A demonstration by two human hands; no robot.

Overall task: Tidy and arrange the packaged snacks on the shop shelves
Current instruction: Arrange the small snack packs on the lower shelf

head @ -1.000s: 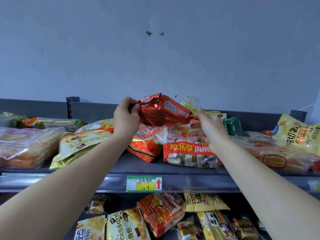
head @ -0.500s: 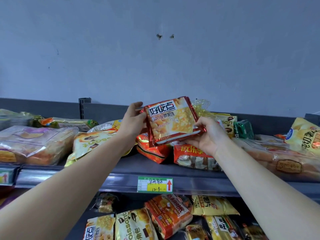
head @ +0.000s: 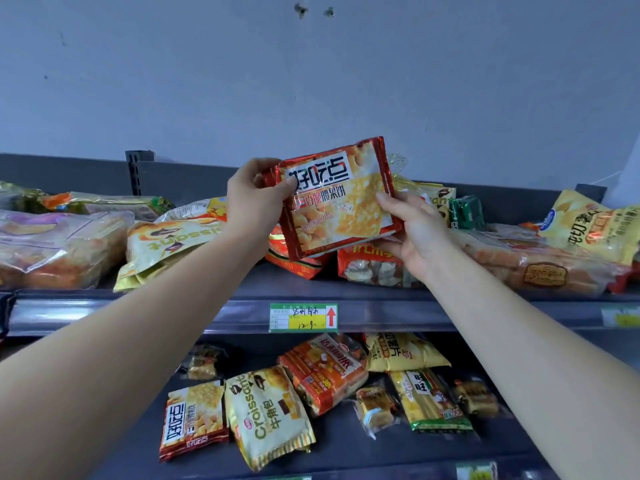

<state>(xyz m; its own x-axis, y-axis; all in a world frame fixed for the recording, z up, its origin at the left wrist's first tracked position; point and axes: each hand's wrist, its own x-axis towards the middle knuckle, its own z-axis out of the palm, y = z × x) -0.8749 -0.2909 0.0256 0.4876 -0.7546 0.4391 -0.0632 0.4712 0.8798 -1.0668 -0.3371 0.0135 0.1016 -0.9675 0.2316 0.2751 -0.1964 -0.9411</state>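
Left fingers (head: 290, 183): the thumb is pressing on the front of the red snack packet (head: 341, 202) near its upper left corner; the rest are curling behind the edge, out of sight.
Right fingers (head: 385, 199): the thumb is lying along the packet's right edge, and the other fingers are cupping it from below and behind.
Left hand (head: 252, 199): gripping the packet's left side, arm reaching up from lower left.
Right hand (head: 417, 233): gripping the packet's lower right corner, palm facing the camera.
Red snack packet: being held between both hands, front face toward the camera, tilted a little, raised clear of the goods on the top shelf (head: 242, 301).
Beneath it: an orange packet (head: 298, 266) and a red-and-white packet (head: 372, 270) are lying on the top shelf.
Left of it: an upside-down croissant bag (head: 169, 244) is lying flat, with a clear bread bag (head: 59, 247) beyond.
Right of it: a small green pack (head: 465, 211), a long bread bag (head: 540, 270) and a yellow bag (head: 595, 226) are sitting along the shelf.
Shelf edge: a green and yellow price tag (head: 303, 317) is showing a red arrow.
Lower shelf (head: 346, 448): carrying a matching red packet (head: 194, 417) just beside another croissant bag (head: 270, 414), among other loose packets.
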